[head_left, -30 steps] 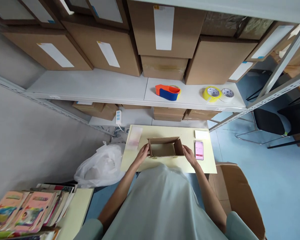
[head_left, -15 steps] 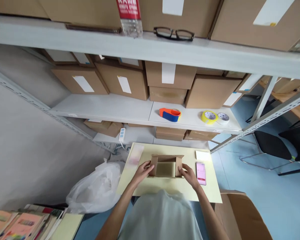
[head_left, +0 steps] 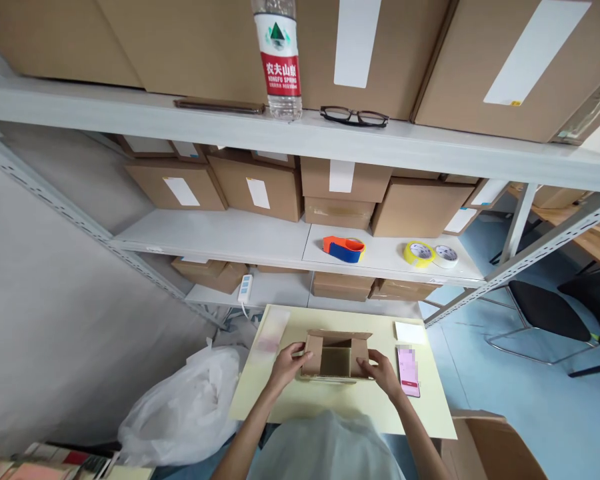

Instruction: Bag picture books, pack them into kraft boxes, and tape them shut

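A small open cardboard box (head_left: 335,363) sits on the pale yellow table, its inside facing up. Its two short side flaps lean inward over the opening, and a long flap stands along the far edge. My left hand (head_left: 288,367) grips the left end, thumb on the flap and fingers around the outer side. At the right end, my right hand (head_left: 381,373) has its thumb and fingers on the other short flap. A phone (head_left: 408,371) with a lit pink screen lies to the right of that hand.
Behind the pale yellow table (head_left: 280,407) stands a shelf rack with a tape dispenser (head_left: 344,249), tape rolls (head_left: 420,254) and several boxes. A water bottle (head_left: 283,67) and glasses (head_left: 354,117) rest higher up. A white plastic bag (head_left: 180,407) is at left, a larger carton (head_left: 495,443) at right.
The box's short side flaps have been pushed further inward, narrowing the opening. Both hands stay at its ends. The view has tilted up, showing more of the upper shelf.
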The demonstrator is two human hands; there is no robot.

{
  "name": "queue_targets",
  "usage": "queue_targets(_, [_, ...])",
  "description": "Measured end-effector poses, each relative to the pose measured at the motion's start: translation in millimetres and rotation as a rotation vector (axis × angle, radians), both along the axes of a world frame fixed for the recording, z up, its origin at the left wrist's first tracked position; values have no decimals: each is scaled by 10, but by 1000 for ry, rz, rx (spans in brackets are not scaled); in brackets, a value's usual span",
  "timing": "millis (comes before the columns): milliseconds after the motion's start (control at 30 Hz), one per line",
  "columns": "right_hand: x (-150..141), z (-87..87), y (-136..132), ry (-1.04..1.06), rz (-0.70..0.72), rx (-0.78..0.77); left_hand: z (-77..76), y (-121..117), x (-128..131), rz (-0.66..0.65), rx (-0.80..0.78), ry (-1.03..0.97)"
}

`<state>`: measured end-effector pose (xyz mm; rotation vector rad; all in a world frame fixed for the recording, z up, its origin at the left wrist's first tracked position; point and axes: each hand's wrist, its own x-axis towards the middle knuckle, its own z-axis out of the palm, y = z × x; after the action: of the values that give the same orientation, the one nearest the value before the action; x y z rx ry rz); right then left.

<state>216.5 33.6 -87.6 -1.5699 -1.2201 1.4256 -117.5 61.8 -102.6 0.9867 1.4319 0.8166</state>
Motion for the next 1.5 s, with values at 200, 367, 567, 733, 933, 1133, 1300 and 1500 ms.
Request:
queue_targets(200, [54,-73,0,-17,-8,4,-14,-166,-49,36,-56,-29])
queue_targets(367, [216,60,-180,-51,-6,24,112,-403,-191,-5,77,47])
queue_targets(567, [285,212,-294,13,216,43,204,-603,-280,-278,131,103])
queue_targets(733, [217,127,-233,-46,177,52,146,-537,-110,-329,175,154])
queue_targets(933, [202,3,-175,-181,75,54,-37,-407,42,-109,185,342])
queue_targets(1133, [167,-1,-186,-273,18,103,11,-382,51,-121,369,458])
queue_targets(1300, [160,64,-200,-285,95,186,48,-377,46,-149,511,493])
queue_targets(1500, [143,77,-255,-272,86,184,23,-459,80,-120,421,383])
